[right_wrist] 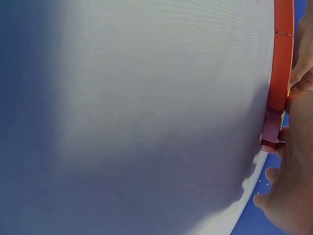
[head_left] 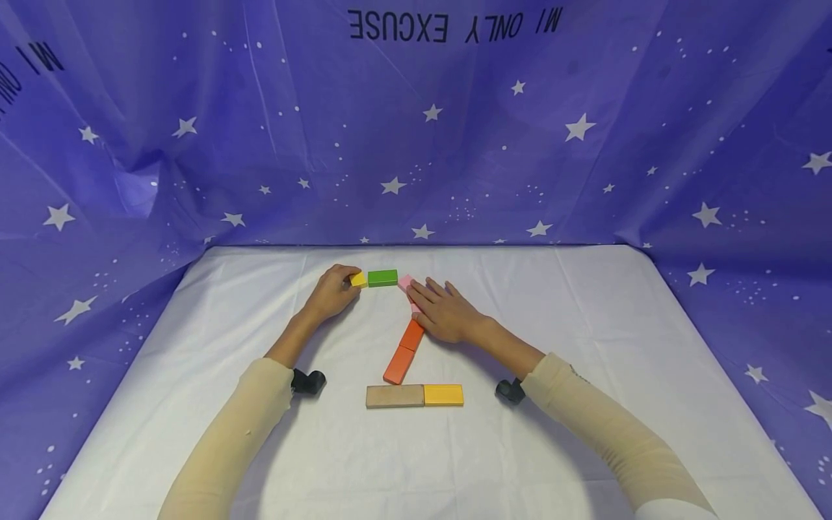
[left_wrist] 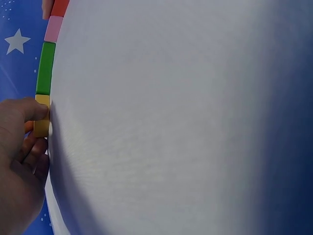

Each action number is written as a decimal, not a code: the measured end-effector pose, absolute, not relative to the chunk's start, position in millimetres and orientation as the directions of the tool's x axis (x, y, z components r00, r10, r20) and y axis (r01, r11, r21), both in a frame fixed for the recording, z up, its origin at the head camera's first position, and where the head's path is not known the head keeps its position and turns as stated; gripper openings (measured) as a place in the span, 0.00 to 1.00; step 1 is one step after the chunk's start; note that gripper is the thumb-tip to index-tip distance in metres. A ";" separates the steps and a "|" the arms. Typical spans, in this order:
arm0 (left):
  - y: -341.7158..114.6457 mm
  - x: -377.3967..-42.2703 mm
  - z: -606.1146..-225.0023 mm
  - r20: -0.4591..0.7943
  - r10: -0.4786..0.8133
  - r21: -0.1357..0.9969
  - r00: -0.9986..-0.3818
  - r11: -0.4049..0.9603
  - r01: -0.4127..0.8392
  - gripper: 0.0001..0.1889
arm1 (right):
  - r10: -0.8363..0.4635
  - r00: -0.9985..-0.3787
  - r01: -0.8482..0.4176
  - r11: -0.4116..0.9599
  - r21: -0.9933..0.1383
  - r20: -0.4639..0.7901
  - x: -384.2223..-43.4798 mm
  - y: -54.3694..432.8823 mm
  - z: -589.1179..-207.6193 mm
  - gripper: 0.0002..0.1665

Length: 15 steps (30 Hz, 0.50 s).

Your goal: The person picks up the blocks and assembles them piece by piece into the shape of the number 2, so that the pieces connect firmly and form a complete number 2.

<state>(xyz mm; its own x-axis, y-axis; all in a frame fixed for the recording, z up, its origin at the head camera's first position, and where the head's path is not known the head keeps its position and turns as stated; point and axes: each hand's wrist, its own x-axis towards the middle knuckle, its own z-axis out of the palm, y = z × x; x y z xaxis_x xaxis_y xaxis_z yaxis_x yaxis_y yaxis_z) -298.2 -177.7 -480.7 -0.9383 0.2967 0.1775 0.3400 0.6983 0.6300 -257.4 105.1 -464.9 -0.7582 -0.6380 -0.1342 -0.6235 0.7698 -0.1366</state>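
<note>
My left hand (head_left: 330, 295) pinches a small yellow block (head_left: 360, 280) at the left end of a row of blocks. In the left wrist view, the thumb lies over this yellow block (left_wrist: 42, 128), which meets a green block (left_wrist: 46, 68). To the right of the green block comes a pink block (head_left: 406, 282), slanting down. My right hand (head_left: 448, 312) lies palm down with fingers extended, its fingertips at the pink pieces and partly covering them. Two orange-red blocks (head_left: 399, 364) run end to end from there toward the lower left.
Nearer to me, a brown wooden block (head_left: 394, 396) and a yellow-orange block (head_left: 443, 395) lie end to end. A white cloth (head_left: 585, 325) covers the table. Behind it hangs a purple curtain (head_left: 468, 144) with stars. Dark wrist devices (head_left: 509, 391) sit at both sleeves.
</note>
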 end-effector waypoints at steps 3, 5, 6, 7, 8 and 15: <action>-177.5 -297.4 -480.5 0.182 0.298 0.630 -0.937 0.696 0.343 0.22 | -0.641 -0.756 -0.625 0.768 -0.143 -0.134 -257.4 105.6 -465.6 0.36; -177.0 -296.6 -479.8 0.181 0.299 0.632 -0.937 0.694 0.344 0.22 | -0.641 -0.755 -0.625 0.767 -0.144 -0.135 -257.1 106.0 -465.4 0.36; -176.8 -296.3 -479.4 0.179 0.299 0.634 -0.937 0.694 0.342 0.22 | -0.642 -0.755 -0.626 0.766 -0.146 -0.134 -256.8 106.2 -465.3 0.36; -176.5 -296.1 -479.1 0.177 0.298 0.635 -0.938 0.693 0.340 0.22 | -0.643 -0.754 -0.626 0.765 -0.149 -0.133 -256.5 106.4 -465.2 0.36; -176.3 -296.0 -479.0 0.176 0.298 0.636 -0.938 0.693 0.339 0.22 | -0.643 -0.754 -0.625 0.765 -0.152 -0.133 -256.2 106.5 -464.8 0.36; -177.0 -296.0 -479.7 0.167 0.303 0.627 -0.938 0.702 0.338 0.23 | -0.641 -0.756 -0.620 0.766 -0.168 -0.131 -256.3 106.6 -466.7 0.36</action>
<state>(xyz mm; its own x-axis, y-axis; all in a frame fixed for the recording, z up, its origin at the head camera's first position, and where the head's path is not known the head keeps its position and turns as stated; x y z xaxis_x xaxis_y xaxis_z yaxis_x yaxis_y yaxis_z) -296.0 -177.0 -479.7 -0.9382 0.3030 0.1671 0.3383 0.7016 0.6272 -256.3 106.6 -466.7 -0.7562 -0.6410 -0.1311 -0.6203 0.7662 -0.1679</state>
